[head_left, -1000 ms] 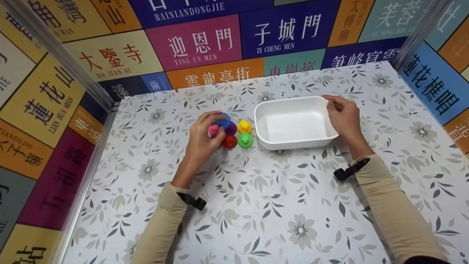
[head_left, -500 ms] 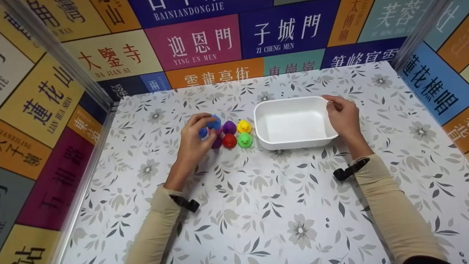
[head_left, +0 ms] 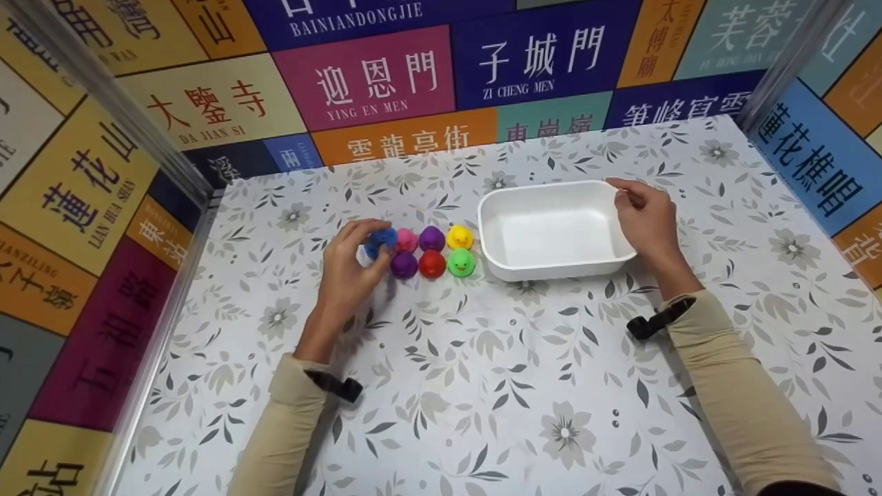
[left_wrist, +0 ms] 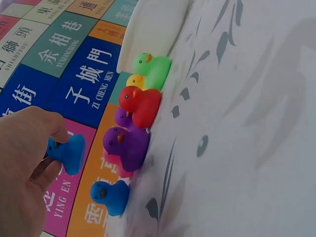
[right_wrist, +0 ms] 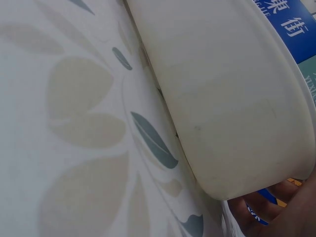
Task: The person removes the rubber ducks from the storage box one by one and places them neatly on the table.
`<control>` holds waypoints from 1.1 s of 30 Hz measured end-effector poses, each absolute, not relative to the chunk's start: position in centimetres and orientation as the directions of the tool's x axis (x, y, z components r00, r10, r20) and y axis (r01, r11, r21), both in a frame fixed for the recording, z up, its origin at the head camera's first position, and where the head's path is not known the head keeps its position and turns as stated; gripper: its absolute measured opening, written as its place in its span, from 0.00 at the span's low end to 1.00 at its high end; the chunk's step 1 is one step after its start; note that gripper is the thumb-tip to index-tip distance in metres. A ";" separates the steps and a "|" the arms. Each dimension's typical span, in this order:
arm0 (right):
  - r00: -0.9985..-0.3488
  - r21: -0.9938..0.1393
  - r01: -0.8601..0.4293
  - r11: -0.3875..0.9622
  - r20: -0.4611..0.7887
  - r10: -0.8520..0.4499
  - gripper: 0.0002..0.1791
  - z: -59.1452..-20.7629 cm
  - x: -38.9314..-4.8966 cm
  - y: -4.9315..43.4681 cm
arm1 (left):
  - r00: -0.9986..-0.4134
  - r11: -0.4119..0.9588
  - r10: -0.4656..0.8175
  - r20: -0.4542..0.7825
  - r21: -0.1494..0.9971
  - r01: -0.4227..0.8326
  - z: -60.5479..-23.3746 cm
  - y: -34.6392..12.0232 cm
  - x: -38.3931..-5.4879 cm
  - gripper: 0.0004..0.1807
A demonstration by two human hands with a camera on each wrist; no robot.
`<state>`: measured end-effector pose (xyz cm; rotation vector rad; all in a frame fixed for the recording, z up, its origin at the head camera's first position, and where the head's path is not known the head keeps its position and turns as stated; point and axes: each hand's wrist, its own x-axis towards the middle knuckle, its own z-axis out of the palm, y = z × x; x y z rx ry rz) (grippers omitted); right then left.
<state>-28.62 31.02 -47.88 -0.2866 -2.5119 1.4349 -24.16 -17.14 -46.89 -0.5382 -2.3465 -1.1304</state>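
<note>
My left hand (head_left: 346, 267) pinches a small blue rubber duck (left_wrist: 74, 154) between thumb and fingers, held up off the table. Below it a second blue rubber duck (left_wrist: 113, 197) sits at the left end of two short rows. Beside that one stand a pink duck (head_left: 407, 239) and a purple duck (head_left: 404, 265). Further right are another purple duck (head_left: 432, 238), a red duck (head_left: 432, 264), a yellow duck (head_left: 459, 238) and a green duck (head_left: 461, 263). My right hand (head_left: 648, 219) grips the right end of a white plastic tub (head_left: 551, 269); no duck shows inside it.
A white table (head_left: 482, 386) with a leaf-and-flower print lies under everything. Upright panels (head_left: 386, 76) with coloured sign blocks close off the back and both sides. The tub's left wall stands close to the yellow and green ducks.
My left hand has carried the blue duck leftward from above the purple and pink ducks to over the other blue duck. My right hand and the tub have stayed still.
</note>
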 end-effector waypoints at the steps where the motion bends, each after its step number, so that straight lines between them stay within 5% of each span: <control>1: -0.953 -0.865 0.052 0.500 0.106 0.284 0.21 -47.9 -28.6 31.0 | -0.809 0.584 0.142 0.571 0.611 0.534 -47.0 -17.3 -24.1 0.17; 33: -0.950 -0.861 0.053 0.506 0.113 0.292 0.21 -47.9 -28.6 31.0 | -0.871 0.617 0.272 0.409 0.620 0.484 -48.6 -19.5 -23.2 0.14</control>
